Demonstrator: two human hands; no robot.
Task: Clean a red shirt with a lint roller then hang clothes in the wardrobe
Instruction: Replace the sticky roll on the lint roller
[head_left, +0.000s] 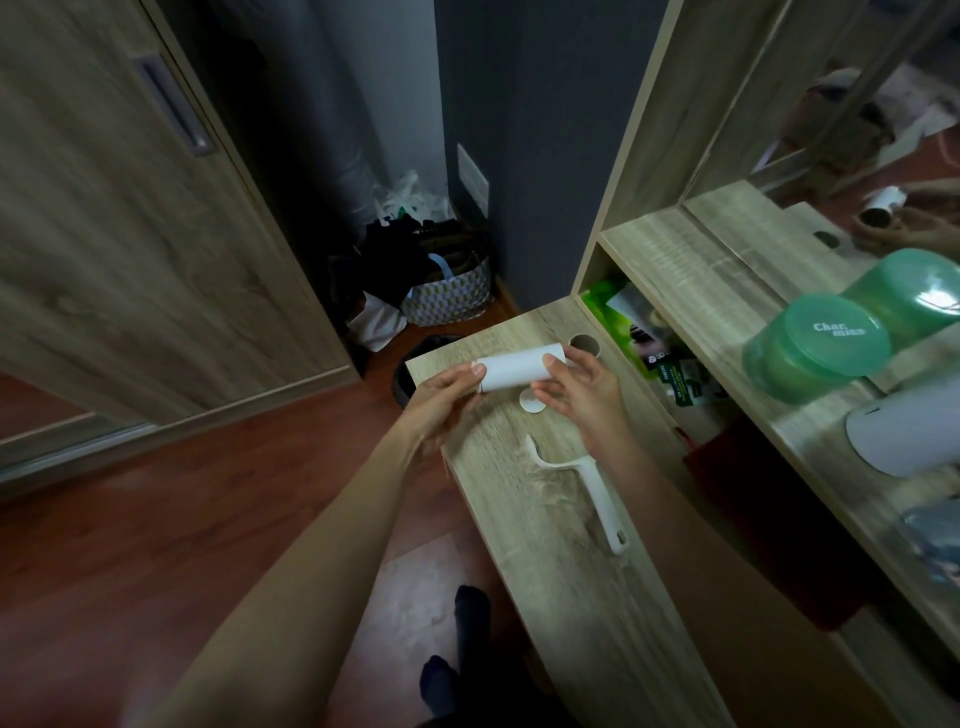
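We grip the lint roll (519, 371) end-to-end, left hand (441, 397) and right hand (576, 395) clamped; its bare handle (587, 488) lies desk-side (571, 597), nearer our right.

Green lidded tub (815, 348) on the right shelf, white rounded object (906, 434) just nearer. Green packets (649, 338) in the compartment below. Patterned bag (449, 291) and black clothing (392, 260) on the far floor, beside a white socket plate (471, 179).
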